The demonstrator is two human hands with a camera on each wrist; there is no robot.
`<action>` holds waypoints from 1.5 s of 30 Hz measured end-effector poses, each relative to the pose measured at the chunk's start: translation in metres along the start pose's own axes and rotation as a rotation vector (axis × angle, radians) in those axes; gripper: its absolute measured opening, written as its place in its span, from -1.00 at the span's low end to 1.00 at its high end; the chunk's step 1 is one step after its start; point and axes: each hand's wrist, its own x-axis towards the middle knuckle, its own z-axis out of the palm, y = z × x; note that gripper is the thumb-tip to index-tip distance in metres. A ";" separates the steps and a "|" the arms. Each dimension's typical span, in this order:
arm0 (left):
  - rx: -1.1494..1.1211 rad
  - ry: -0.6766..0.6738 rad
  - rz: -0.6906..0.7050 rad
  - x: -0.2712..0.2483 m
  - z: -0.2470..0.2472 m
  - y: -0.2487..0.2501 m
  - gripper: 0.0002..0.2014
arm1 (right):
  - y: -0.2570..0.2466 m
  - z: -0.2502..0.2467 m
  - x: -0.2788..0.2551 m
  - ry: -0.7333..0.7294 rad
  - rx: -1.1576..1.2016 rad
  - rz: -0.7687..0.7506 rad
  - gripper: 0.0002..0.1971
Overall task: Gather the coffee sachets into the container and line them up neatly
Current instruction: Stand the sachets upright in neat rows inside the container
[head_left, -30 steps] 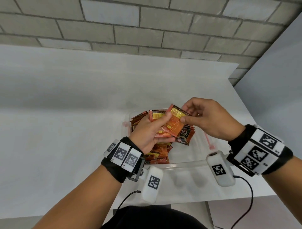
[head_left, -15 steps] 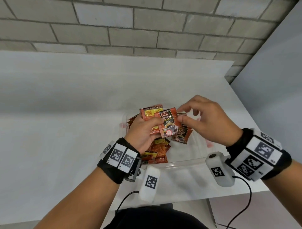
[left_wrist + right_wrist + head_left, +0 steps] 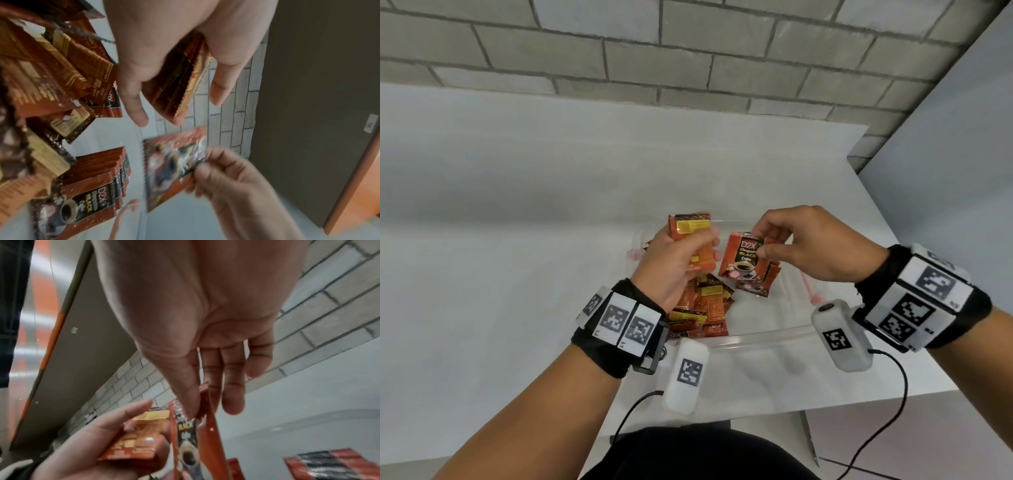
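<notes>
A clear plastic container [image 3: 760,337] sits on the white table near its front edge. Orange-brown coffee sachets fill its left part in a loose pile [image 3: 702,301] [image 3: 51,84]. A lined-up stack of sachets [image 3: 756,284] [image 3: 98,175] [image 3: 333,465] lies toward the middle. My left hand [image 3: 681,260] [image 3: 174,68] holds a small stack of sachets [image 3: 693,236] [image 3: 180,84] [image 3: 135,438] above the pile. My right hand [image 3: 801,246] [image 3: 205,369] pinches one D2X black coffee sachet [image 3: 743,257] [image 3: 174,165] [image 3: 189,434] by its top corner, hanging above the lined-up stack.
The white table [image 3: 517,240] stretches left and back to a grey brick wall [image 3: 654,51]. A grey panel [image 3: 962,154] stands at the right. The table's front edge [image 3: 825,407] is close to my body. Red clips [image 3: 810,287] show on the container's side.
The right hand pulled one sachet away from the left hand's stack, turned it face-up and moved it right. The left hand kept its stack and lifted a little.
</notes>
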 end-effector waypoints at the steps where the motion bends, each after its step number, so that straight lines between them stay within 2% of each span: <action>1: -0.027 0.033 -0.006 0.001 -0.004 0.001 -0.88 | 0.005 0.001 0.002 -0.040 -0.034 0.042 -0.88; 6: -0.110 0.076 -0.021 0.000 -0.014 0.005 -0.90 | 0.031 0.021 0.021 -0.260 -0.315 0.188 -0.87; 8: -0.128 0.056 -0.017 -0.001 -0.017 0.006 -0.85 | 0.036 0.027 0.031 -0.311 -0.412 0.214 -0.84; 12: -0.159 0.022 -0.019 -0.003 -0.020 0.008 -0.60 | 0.040 0.037 0.044 -0.401 -0.509 0.254 -0.76; 16: -0.162 0.023 -0.020 -0.002 -0.024 0.008 -0.59 | 0.036 0.044 0.050 -0.465 -0.637 0.257 -0.80; 23: -0.160 0.024 -0.035 0.001 -0.027 0.009 -0.61 | 0.037 0.048 0.053 -0.421 -0.687 0.316 -0.83; 31: -0.159 0.007 -0.056 0.003 -0.024 0.007 -0.58 | 0.038 0.051 0.051 -0.392 -0.720 0.289 -0.87; 33: -0.160 0.010 -0.061 0.003 -0.024 0.005 -0.58 | 0.038 0.051 0.051 -0.381 -0.727 0.276 -0.82; 37: -0.151 0.012 -0.062 0.003 -0.023 0.004 -0.58 | 0.038 0.050 0.051 -0.382 -0.739 0.266 -0.90; 45: -0.146 0.013 -0.056 0.002 -0.022 0.002 -0.55 | 0.041 0.049 0.051 -0.368 -0.763 0.259 -0.87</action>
